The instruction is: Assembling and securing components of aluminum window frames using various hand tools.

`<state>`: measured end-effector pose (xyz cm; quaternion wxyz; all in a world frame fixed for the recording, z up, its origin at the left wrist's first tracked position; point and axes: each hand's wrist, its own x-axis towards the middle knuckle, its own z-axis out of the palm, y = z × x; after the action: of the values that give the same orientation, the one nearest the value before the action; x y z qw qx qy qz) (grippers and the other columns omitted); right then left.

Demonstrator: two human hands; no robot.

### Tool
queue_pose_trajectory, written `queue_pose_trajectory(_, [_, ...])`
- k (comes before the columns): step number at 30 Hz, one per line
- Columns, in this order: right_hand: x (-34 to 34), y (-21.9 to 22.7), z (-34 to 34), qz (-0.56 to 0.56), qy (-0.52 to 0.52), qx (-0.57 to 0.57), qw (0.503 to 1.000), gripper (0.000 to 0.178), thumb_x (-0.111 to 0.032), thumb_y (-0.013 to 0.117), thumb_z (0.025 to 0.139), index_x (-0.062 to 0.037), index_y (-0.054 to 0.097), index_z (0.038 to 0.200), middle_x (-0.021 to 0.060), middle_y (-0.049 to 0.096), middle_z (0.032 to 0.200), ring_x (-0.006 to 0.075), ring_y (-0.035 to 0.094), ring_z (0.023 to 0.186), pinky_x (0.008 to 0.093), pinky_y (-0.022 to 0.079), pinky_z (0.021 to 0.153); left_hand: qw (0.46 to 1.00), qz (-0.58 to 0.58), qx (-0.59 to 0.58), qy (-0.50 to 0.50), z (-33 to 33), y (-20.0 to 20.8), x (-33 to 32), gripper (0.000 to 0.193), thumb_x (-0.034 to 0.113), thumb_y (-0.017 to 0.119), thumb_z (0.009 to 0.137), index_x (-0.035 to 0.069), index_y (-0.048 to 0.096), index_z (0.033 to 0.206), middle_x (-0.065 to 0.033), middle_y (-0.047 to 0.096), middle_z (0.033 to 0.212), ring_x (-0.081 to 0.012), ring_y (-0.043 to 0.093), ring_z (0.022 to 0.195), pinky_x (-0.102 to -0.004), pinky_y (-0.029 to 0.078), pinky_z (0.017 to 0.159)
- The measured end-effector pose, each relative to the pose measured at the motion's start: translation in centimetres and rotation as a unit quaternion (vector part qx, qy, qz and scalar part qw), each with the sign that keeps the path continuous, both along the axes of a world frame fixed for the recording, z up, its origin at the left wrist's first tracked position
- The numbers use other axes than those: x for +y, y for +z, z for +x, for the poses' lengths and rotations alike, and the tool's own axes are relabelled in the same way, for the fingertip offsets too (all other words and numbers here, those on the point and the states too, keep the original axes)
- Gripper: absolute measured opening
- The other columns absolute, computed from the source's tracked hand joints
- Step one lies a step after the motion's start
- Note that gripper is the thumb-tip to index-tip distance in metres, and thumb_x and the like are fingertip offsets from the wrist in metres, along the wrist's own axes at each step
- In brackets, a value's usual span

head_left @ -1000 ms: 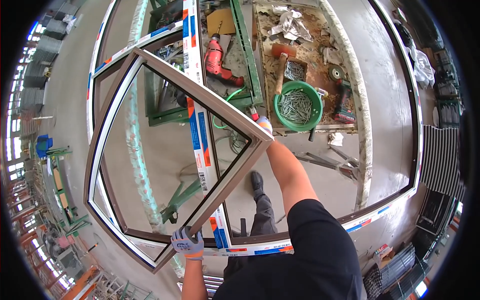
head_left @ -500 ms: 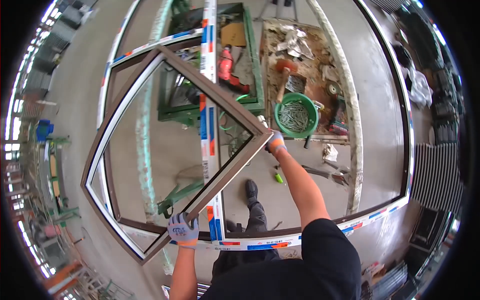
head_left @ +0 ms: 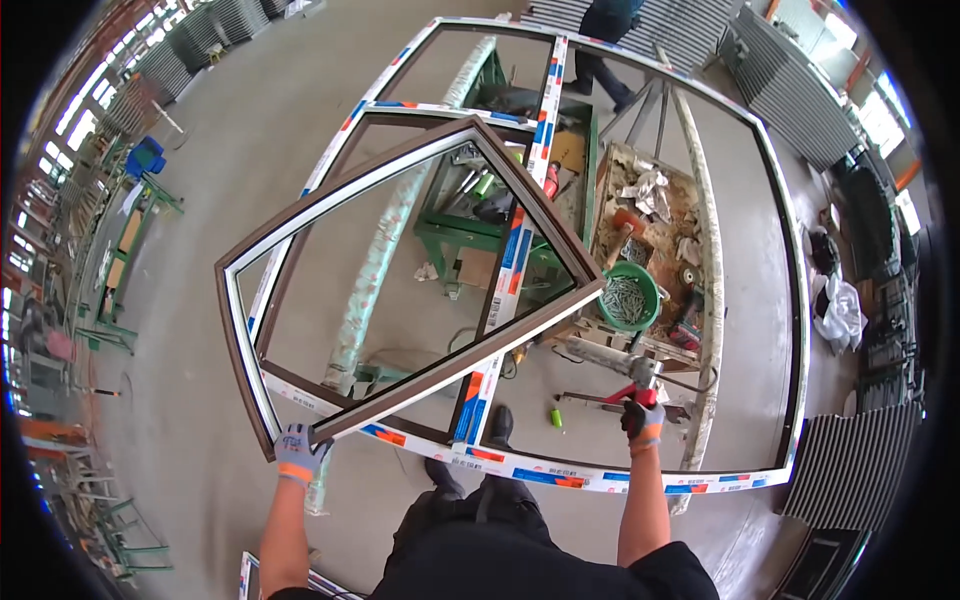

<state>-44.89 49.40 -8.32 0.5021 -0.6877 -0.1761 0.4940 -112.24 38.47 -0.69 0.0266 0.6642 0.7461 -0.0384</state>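
A brown window sash frame [head_left: 425, 393] lies slantwise over the left part of a larger frame [head_left: 560, 474] wrapped in white, blue and orange protective film. My left hand [head_left: 299, 452], in a grey and orange glove, is closed round the sash's near corner, thumb on its inner side. My right hand [head_left: 643, 424], gloved alike, grips the red handle of a caulking gun [head_left: 612, 362] with a long grey barrel. The gun is over the near right part of the large frame, apart from the sash. Its tip points left toward the sash's right corner.
Coated support bars [head_left: 708, 250] run under the large frame. Below are a green bucket [head_left: 652, 300] of screws, a littered wooden board [head_left: 610, 200] and a green stand [head_left: 450, 235] with tools. A person [head_left: 603, 40] walks at the far side. Stacked profiles [head_left: 850, 465] stand at right.
My right hand has left the sash's right corner and now holds the caulking gun nearer me. The view has shifted; my left hand stays on the sash. A person has come into view.
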Motion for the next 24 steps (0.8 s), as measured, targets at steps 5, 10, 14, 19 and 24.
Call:
queue_pose_trajectory(5, [-12.1,5.7,-2.6,0.083,-0.097,-0.055,0.990,0.021,0.001,0.064,0.073,0.0004,0.062,0.094,0.0062,0.054,0.059,0.0185,0.051,0.039,0.0299,0.038,0.034,1.000,-0.011,0.003,0.002,-1.4,-1.0,-3.9,0.053,0.053,0.067,0.078,0.005,0.062,0.099,-0.0153,0.063,0.099,-0.0332,0.060,0.093,-0.0467,0.049,0.079])
queue_pose_trajectory(10, [-22.5,11.5,-7.6,0.139,-0.165,-0.130,0.968,0.028,-0.001,0.062,0.075,0.0032,0.064,0.102,0.0053,0.052,0.056,0.0147,0.047,0.038,0.0277,0.037,0.036,0.998,0.064,0.001,-0.020,0.3,-1.3,-8.1,0.053,0.051,0.066,0.081,0.005,0.062,0.107,-0.0150,0.063,0.100,-0.0326,0.062,0.092,-0.0447,0.051,0.075])
queue_pose_trajectory(14, [-29.1,16.2,-12.1,0.196,-0.151,-0.176,0.953,0.029,-0.004,0.060,0.078,0.0043,0.066,0.106,0.0035,0.050,0.053,0.0126,0.047,0.040,0.0256,0.035,0.039,0.998,-0.016,-0.058,-0.006,2.2,-1.6,-8.4,0.055,0.052,0.061,0.085,0.004,0.062,0.112,-0.0199,0.064,0.109,-0.0353,0.062,0.098,-0.0454,0.052,0.077])
queue_pose_trajectory(19, [-35.6,19.7,-15.8,0.218,-0.131,-0.170,0.952,0.038,-0.009,0.059,0.082,0.0055,0.062,0.117,0.0037,0.053,0.059,0.0109,0.044,0.042,0.0238,0.034,0.042,0.999,0.017,-0.026,-0.024,2.3,-4.3,-10.2,0.063,0.056,0.058,0.087,0.004,0.057,0.124,-0.0186,0.061,0.118,-0.0340,0.062,0.103,-0.0439,0.052,0.081])
queue_pose_trajectory(24, [-39.2,19.4,-18.9,0.346,-0.109,0.092,0.927,0.059,-0.013,0.058,0.089,0.0004,0.038,0.142,0.0054,0.052,0.088,0.0121,0.047,0.061,0.0265,0.039,0.053,0.991,0.098,-0.074,-0.051,5.5,-0.6,-12.6,0.059,0.046,0.061,0.086,0.002,0.055,0.125,-0.0224,0.058,0.121,-0.0376,0.056,0.110,-0.0473,0.045,0.093])
